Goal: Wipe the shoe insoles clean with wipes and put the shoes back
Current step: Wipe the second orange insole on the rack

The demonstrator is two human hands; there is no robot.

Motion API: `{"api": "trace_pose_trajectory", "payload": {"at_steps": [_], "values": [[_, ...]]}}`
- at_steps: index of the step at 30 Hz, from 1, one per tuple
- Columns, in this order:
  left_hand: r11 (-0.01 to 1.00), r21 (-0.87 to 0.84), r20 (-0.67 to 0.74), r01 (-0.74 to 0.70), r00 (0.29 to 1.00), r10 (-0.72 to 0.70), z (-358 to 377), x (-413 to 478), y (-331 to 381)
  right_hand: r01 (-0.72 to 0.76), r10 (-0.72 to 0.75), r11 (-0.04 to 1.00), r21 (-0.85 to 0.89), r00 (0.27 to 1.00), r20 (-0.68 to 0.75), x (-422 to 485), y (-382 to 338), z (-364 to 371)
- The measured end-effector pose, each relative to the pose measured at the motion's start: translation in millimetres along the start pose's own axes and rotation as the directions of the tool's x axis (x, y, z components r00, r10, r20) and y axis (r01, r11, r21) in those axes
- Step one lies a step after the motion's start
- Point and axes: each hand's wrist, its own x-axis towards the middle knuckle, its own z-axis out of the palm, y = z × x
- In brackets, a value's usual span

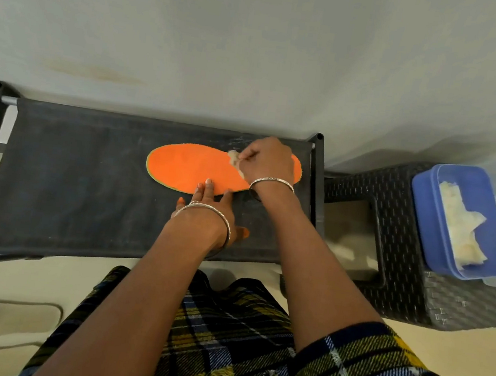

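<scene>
Two hands worked one orange insole (193,169) on the rack shelf.

The insole lay flat and lengthwise on the black fabric shelf (86,185), which gave a firm enough bed to scrub against. The left hand (210,211) had its fingers straight and pressed on the insole's near edge, thumb spread on the fabric, most likely to pin it so it would not slide under the rubbing. The right hand (269,162) sat over the insole's right end, fingers curled and pinching a crumpled wipe (235,159) against the orange surface. A blue tub (417,207) of spare wipes (465,225) stood open on the dark woven stool (404,187) just right of the rack, seemingly within easy reach of the wiping hand. No shoes showed, so putting them back looked yet to come.
</scene>
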Motion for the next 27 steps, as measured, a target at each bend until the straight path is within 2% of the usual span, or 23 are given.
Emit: {"api": "trace_pose_trajectory", "payload": {"at_steps": [2,4,6,8,10,14,16,20,22,24,27], "values": [[1.0,0.006,-0.003,0.006,1.0,-0.006,1.6,3.1,0.6,0.035,-0.035,0.999,-0.002,0.998,0.056,-0.6,-6.0,2.5],[1.0,0.014,-0.004,0.007,1.0,-0.007,2.1,4.3,-0.2,-0.037,0.04,0.998,-0.056,0.997,0.062,3.4,-3.7,1.2],[1.0,0.012,-0.002,0.0,1.0,0.0,1.7,3.2,-1.2,-0.146,0.147,0.981,-0.131,0.989,-0.003,6.3,4.2,-5.8],[1.0,0.007,-0.003,-0.006,1.0,0.006,0.8,1.4,-1.3,-0.198,0.187,0.968,-0.157,0.979,-0.085,7.7,11.3,-11.4],[1.0,0.008,-0.005,-0.003,1.0,0.003,0.6,0.7,-0.2,-0.166,0.155,0.973,-0.162,0.985,-0.076,7.9,9.9,-8.6],[1.0,0.006,-0.004,0.007,1.0,-0.007,0.6,2.5,2.1,-0.008,0.011,0.999,-0.037,0.997,0.082,2.2,-7.7,4.4],[1.0,-0.001,-0.003,0.003,1.0,-0.003,0.6,2.3,1.7,0.006,-0.005,1.0,-0.009,0.993,0.117,1.8,-7.7,2.9],[1.0,-0.002,-0.008,-0.016,1.0,0.016,-1.0,-0.5,-1.1,-0.172,0.173,0.984,-0.048,0.985,0.013,12.8,11.8,-8.4],[1.0,-0.005,-0.004,-0.017,1.0,0.017,-1.9,-1.7,-1.0,-0.201,0.199,0.977,-0.064,0.979,-0.039,14.4,13.3,-7.9],[1.0,-0.005,-0.003,-0.012,1.0,0.012,-2.0,-2.0,-0.3,-0.15,0.147,0.985,-0.085,0.988,-0.041,10.4,6.2,-1.8],[1.0,-0.004,-0.001,-0.007,1.0,0.007,-0.9,0.5,1.4,-0.028,0.028,1.0,-0.006,0.999,0.024,4.1,-6.6,5.5]]}}
